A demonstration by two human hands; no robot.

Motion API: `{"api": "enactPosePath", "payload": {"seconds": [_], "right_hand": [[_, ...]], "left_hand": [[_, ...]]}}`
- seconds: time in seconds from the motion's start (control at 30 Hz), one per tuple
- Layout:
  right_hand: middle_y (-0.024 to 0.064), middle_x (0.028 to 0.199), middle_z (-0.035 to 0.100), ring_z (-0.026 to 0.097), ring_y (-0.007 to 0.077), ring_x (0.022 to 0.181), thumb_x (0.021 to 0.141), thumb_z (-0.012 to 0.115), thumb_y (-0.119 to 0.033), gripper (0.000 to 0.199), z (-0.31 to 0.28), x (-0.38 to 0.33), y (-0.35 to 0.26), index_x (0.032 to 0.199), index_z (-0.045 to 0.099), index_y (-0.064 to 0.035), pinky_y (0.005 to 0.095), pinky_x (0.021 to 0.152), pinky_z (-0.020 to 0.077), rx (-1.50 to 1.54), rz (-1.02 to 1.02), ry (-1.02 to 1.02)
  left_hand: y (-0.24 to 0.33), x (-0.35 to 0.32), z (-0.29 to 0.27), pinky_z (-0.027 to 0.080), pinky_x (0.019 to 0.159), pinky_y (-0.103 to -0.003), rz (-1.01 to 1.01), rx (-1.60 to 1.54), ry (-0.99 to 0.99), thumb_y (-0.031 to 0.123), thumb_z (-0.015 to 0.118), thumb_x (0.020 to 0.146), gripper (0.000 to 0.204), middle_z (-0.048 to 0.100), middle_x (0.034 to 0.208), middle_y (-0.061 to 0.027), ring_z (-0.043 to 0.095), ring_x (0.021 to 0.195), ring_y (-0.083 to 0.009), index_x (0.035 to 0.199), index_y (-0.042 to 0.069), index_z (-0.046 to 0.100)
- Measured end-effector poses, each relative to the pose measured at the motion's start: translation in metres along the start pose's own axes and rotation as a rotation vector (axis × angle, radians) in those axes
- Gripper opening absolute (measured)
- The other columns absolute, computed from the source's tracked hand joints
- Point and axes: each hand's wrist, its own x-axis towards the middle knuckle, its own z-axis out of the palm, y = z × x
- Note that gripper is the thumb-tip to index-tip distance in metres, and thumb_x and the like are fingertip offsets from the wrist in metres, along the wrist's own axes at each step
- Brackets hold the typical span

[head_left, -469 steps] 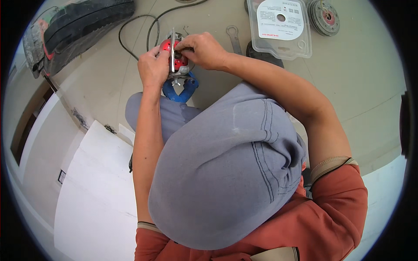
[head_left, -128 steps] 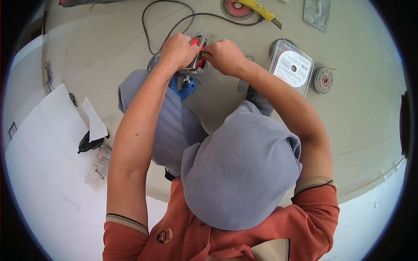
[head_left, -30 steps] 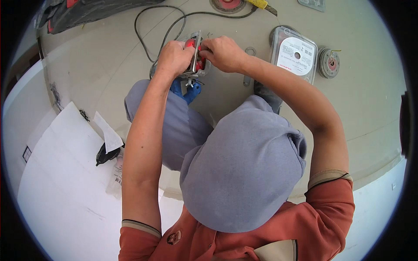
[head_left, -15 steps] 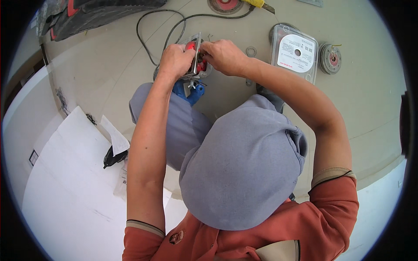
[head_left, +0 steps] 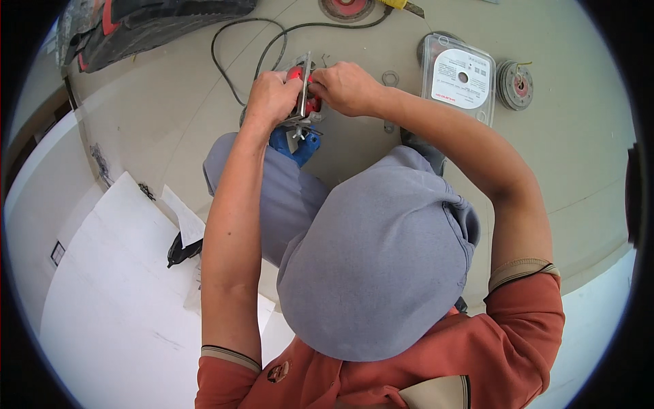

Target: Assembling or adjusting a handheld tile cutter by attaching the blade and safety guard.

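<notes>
Upright between my knees is a handheld power cutter (head_left: 304,138) with a blue body, red parts and a wing nut. Its flat metal base plate (head_left: 304,85) stands on edge. My left hand (head_left: 270,97) is closed around the plate's left side, thumb near a red part. From the right, my right hand (head_left: 346,87) reaches in with fingers pinched together against the cutter's red and metal parts. Whatever lies between those fingertips is hidden.
A black cable (head_left: 272,48) loops behind the cutter. Wrenches (head_left: 390,80) lie right of my right hand, near a clear case with a disc (head_left: 459,78) and stacked discs (head_left: 516,85). A yellow tool (head_left: 403,5) and black bag (head_left: 157,31) sit farther back.
My right hand's fingertips have shifted slightly down and left against the cutter. My left hand keeps its hold, and the whole view has shifted a little.
</notes>
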Motion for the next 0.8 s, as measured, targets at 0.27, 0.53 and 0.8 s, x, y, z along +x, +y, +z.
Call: {"api": "enactPosePath", "payload": {"seconds": [0.27,0.53,0.8], "right_hand": [[0.0208,0.083,0.069,0.066,0.0441,0.081,0.098,0.056,-0.030,0.029,0.0026,0.0021,-0.0011,0.093,0.068,-0.0046,0.0526,0.075,0.0521,0.011,0.077,-0.052],[0.0178,0.081,0.071,0.068,0.0403,0.079,0.086,0.069,-0.019,0.016,0.0009,-0.0023,-0.0023,0.092,0.069,-0.0045,0.0491,0.074,0.0536,0.106,0.014,0.084],[0.0146,0.078,0.072,0.070,0.0270,0.068,0.083,0.071,-0.011,0.013,0.0029,-0.0005,0.0071,0.093,0.075,-0.0033,0.0383,0.070,0.0562,0.296,0.048,0.117]], "left_hand": [[0.0013,-0.0020,-0.0010,0.053,0.074,-0.042,-0.003,0.008,0.009,0.031,0.060,0.082,0.041,0.069,0.076,-0.0258,0.069,0.073,-0.0344,0.086,-0.008,0.071],[0.0022,-0.0021,-0.0032,0.053,0.075,-0.042,-0.022,0.040,0.009,0.030,0.060,0.082,0.039,0.070,0.079,-0.0253,0.070,0.076,-0.0338,0.088,-0.006,0.072],[0.0059,-0.0044,-0.0019,0.053,0.076,-0.042,-0.013,0.057,0.005,0.030,0.060,0.082,0.039,0.070,0.079,-0.0258,0.070,0.076,-0.0346,0.089,-0.006,0.072]]}}
